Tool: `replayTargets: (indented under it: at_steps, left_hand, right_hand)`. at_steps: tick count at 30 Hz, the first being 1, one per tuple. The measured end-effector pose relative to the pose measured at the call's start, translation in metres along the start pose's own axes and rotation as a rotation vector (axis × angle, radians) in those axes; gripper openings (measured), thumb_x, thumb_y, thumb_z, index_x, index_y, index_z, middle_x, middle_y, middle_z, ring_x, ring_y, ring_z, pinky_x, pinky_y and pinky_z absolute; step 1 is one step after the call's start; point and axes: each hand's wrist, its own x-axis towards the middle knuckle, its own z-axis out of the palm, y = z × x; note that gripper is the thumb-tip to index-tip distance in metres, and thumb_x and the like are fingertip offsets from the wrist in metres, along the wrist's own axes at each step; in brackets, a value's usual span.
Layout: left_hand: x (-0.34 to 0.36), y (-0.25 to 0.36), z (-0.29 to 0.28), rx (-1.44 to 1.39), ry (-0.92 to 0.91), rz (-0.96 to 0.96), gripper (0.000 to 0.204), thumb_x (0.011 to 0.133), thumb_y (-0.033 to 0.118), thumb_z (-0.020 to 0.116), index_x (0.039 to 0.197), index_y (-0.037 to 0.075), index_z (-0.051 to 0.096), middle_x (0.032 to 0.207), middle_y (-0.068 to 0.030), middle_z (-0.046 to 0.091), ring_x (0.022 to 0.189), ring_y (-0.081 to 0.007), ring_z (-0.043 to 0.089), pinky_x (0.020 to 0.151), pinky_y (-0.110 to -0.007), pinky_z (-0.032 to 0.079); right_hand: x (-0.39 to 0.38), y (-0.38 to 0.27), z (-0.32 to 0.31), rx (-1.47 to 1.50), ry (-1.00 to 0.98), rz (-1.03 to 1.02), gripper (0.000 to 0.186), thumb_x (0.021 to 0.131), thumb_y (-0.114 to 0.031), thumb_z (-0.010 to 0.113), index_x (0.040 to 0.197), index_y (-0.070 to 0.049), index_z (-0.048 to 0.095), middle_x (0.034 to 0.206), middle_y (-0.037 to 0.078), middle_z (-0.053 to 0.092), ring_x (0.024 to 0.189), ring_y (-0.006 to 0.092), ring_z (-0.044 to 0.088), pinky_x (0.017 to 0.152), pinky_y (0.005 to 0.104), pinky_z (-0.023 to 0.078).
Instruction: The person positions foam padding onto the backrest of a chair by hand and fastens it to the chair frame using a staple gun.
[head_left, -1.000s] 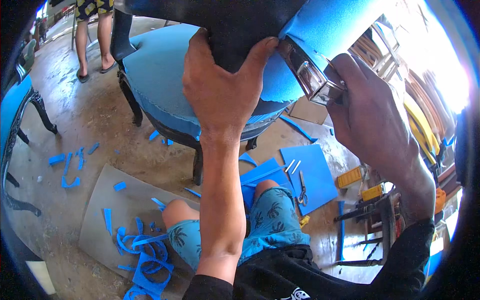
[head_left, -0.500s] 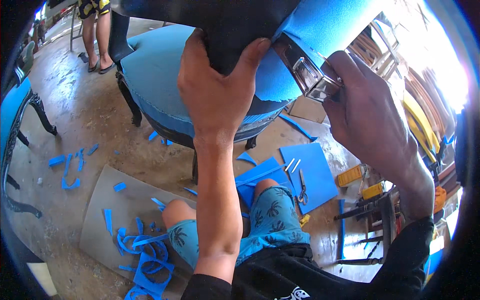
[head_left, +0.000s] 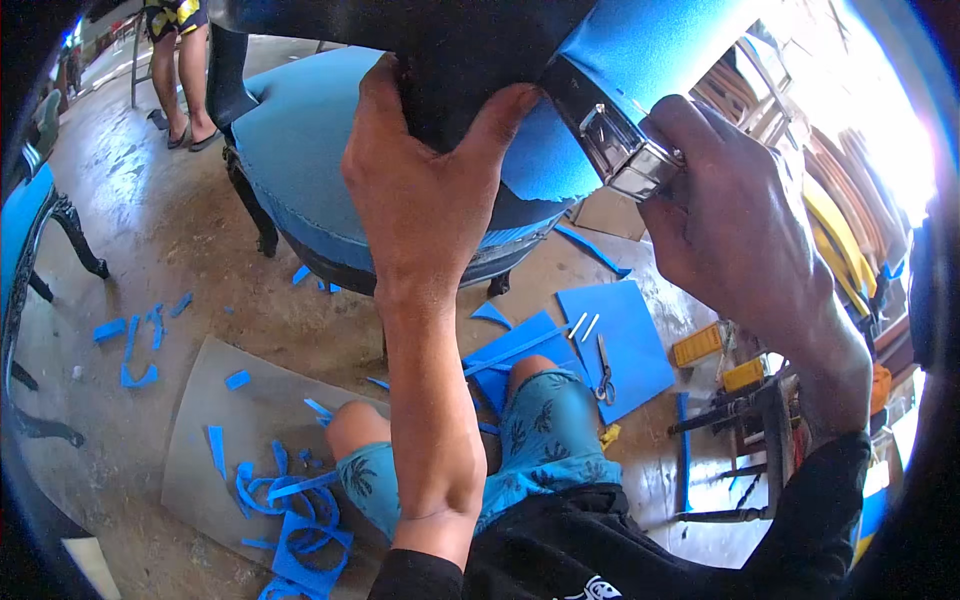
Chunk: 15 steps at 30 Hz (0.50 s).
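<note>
Your left hand [head_left: 425,190] presses the fabric [head_left: 640,60] on the chair frame [head_left: 450,50]; your right hand [head_left: 740,240] holds the stapler [head_left: 615,140] beside it. Scissors [head_left: 605,370] lie on the floor below, scraps [head_left: 290,500] left of your knees.

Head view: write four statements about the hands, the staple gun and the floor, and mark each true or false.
1. The left hand presses on the dark chair part overhead. True.
2. The right hand holds scissors. False: it grips a metal staple gun; the scissors lie on a blue sheet on the floor.
3. Blue fabric scraps litter the floor. True.
4. The staple gun rests on the floor. False: it is held up against the blue fabric.
</note>
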Motion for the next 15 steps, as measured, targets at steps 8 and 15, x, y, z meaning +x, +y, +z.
replayTargets:
  at_steps: [8,15]
  left_hand:
    - [0.002,0.003,0.003,-0.034,0.013,-0.03,0.064,0.07,0.03,0.089,0.113,-0.008,0.06,0.095,-0.0212,0.071,0.083,-0.0338,0.071,0.078,-0.039,0.056]
    - [0.0,-0.001,0.002,0.064,0.048,-0.022,0.067,0.07,0.03,0.088,0.115,-0.01,0.06,0.099,-0.0222,0.07,0.087,-0.0317,0.071,0.082,-0.038,0.055]
  right_hand:
    - [0.005,0.021,0.009,0.022,0.054,-0.024,0.028,0.074,-0.01,0.074,0.098,-0.007,0.06,0.083,0.016,0.063,0.075,0.0396,0.066,0.068,0.0478,0.053]
    - [-0.006,0.02,0.001,0.106,0.032,-0.035,0.024,0.077,-0.005,0.069,0.097,-0.005,0.054,0.085,0.017,0.059,0.079,0.0416,0.063,0.067,0.0481,0.05]
